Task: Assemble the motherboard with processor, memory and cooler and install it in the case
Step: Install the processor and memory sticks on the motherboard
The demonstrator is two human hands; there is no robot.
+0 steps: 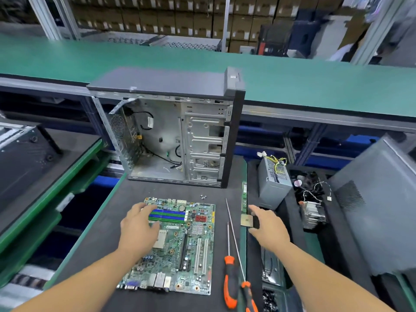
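A green motherboard (180,246) lies flat on the dark mat in front of me. My left hand (139,226) rests on its upper left part, fingers spread over the blue and green memory slots, beside the processor socket (160,239). To the right, my right hand (267,226) touches the square processor (245,220) at the mat's edge, thumb and fingers on either side of it. A memory stick (244,197) lies just beyond the processor. The open case (180,136) stands upright behind the board. A finned cooler (311,213) with its fan and wires sits at the right.
Two orange-handled screwdrivers (231,278) lie right of the board. Small screws (203,196) sit near the case. A grey power supply (273,179) and a grey case panel (378,203) stand at the right. Another dark case (27,158) lies at the left. A green bench (315,82) runs behind.
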